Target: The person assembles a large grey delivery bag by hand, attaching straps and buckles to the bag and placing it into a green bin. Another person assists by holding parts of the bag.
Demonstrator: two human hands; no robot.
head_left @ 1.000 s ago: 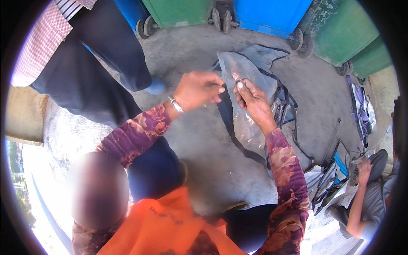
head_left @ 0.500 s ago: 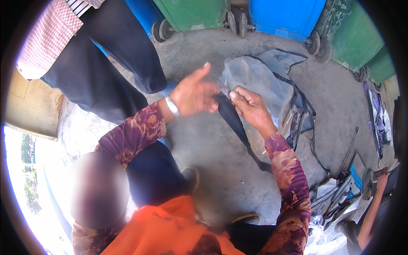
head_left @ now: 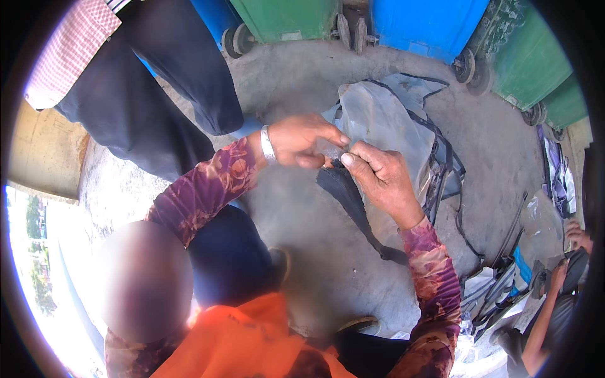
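The right hand (head_left: 384,176) pinches a corner of the clear plastic sheet (head_left: 381,120) – which spreads across the concrete floor (head_left: 495,183), black strip (head_left: 353,205) along one side. The left hand (head_left: 302,142) is close by – whether gripping, I cannot tell.

Gap L of blk strap (head_left: 345,194); bins (head_left: 428,25) block fwd.

A cloudy, translucent plastic sheet (head_left: 381,120) lies creased over the ground (head_left: 495,176); its dark edge strip (head_left: 350,196) slants alongside.
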